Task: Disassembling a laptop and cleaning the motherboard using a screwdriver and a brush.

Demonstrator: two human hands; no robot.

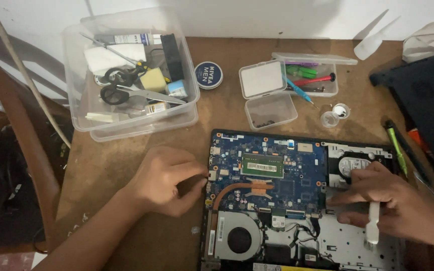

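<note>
The laptop (297, 200) is lying opened on the surface (126, 160), cover already off (blue board, fan and drive exposed). The left hand (164, 180) is pinching its left edge. The right hand (393, 200) is closing around a white tool (373, 223), probably a brush.

Matt, worn brown wood on table (126, 165), faintly scuffed. Clear, glossy plastic tub (76, 100) with metal-bladed scissors (141, 94) inside. Blue, semi-gloss circuit board (277, 170); dull copper heat pipe (237, 189); shiny metal hard drive (353, 164). White, smooth plastic tool (373, 223) in right hand (393, 200). Small clear plastic boxes (269, 95), lightly cloudy.
</note>
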